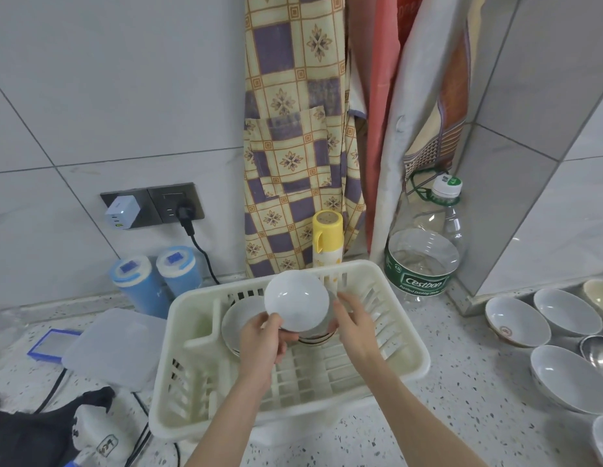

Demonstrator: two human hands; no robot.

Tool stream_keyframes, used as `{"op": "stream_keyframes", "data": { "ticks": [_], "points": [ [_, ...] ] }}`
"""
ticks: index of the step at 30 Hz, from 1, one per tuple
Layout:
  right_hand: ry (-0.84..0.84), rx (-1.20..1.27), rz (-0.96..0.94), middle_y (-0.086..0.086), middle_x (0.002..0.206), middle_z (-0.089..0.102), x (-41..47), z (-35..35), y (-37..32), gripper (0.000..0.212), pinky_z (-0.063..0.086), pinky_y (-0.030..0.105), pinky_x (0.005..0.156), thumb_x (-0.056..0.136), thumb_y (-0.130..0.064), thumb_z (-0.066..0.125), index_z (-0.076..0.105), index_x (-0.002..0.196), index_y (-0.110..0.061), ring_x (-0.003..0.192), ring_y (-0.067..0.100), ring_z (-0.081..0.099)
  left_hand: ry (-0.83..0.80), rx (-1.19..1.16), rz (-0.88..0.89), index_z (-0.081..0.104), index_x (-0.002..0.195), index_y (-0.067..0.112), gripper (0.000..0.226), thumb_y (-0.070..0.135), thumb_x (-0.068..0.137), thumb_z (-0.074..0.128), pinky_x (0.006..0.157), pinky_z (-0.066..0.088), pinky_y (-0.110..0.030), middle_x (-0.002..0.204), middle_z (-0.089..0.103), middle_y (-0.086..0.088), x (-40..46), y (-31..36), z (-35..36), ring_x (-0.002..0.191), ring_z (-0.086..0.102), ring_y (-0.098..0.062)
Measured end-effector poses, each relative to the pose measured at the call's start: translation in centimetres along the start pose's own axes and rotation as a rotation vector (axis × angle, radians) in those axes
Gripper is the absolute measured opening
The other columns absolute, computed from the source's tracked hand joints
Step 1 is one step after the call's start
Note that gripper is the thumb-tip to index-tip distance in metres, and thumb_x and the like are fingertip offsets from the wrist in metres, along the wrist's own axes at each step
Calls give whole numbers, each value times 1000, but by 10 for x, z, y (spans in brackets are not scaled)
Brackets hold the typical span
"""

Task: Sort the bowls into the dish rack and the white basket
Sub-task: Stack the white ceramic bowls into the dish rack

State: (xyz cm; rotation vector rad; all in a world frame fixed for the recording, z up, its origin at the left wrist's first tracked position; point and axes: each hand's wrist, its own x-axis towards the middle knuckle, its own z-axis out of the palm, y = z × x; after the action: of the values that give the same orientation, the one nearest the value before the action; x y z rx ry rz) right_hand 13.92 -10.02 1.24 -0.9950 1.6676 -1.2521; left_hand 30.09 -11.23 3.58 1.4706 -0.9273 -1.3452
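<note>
A white bowl [296,301] is tilted on its side above the cream dish rack [408,352], its hollow facing me. My left hand [266,342] grips its lower left rim with thumb and curled fingers. Just right of the bowl, my right hand [352,323] hovers with straight fingers; whether it touches the bowl I cannot tell. Inside the rack a pale bowl [241,316] leans on edge, and a bowl with dark rim stripes [315,339] lies under the held one. Several white bowls [517,320] wait on the counter at right.
A large Cestbon water bottle [424,251] and a yellow-capped bottle [327,242] stand behind the rack. Two blue canisters [142,288], a clear lidded box [115,347] and a black bag [34,433] sit at left. Aprons hang on the tiled wall.
</note>
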Motion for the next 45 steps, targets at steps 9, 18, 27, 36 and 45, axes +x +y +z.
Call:
{"op": "stream_keyframes", "data": {
  "ticks": [9,18,27,36,45],
  "points": [
    [-10,16,-21,-15,102,65,1,-2,-1,43,43,15,64,89,-13,55,54,129,-28,85,3,63,-58,71,-61,63,111,6,27,18,88,56,34,28,-19,68,74,-15,11,-4,20,36,40,-12],
    [16,-8,11,3,96,71,3,-1,3,43,42,10,57,90,-12,52,52,130,-27,78,1,65,-93,176,-179,66,99,7,32,38,91,60,34,25,-19,73,76,-10,2,-11,4,34,40,-12],
    [55,-66,-11,-4,78,70,5,0,7,40,40,11,57,93,-19,49,53,131,-28,74,8,69,-200,221,-369,51,115,7,53,54,90,58,37,27,-19,78,77,-13,4,-26,10,39,48,-14],
    [26,-181,9,6,86,71,6,1,10,38,49,33,70,96,-25,46,51,134,-28,78,21,64,-190,72,-411,53,126,17,46,53,97,48,34,27,-17,92,76,-15,3,-36,18,43,58,-19],
    [7,-218,26,7,81,71,4,2,8,42,49,33,68,96,-28,46,48,138,-27,68,18,60,-156,41,-357,53,119,17,32,41,98,54,37,29,-20,104,72,-13,2,-33,22,49,68,-19]
  ]
}}
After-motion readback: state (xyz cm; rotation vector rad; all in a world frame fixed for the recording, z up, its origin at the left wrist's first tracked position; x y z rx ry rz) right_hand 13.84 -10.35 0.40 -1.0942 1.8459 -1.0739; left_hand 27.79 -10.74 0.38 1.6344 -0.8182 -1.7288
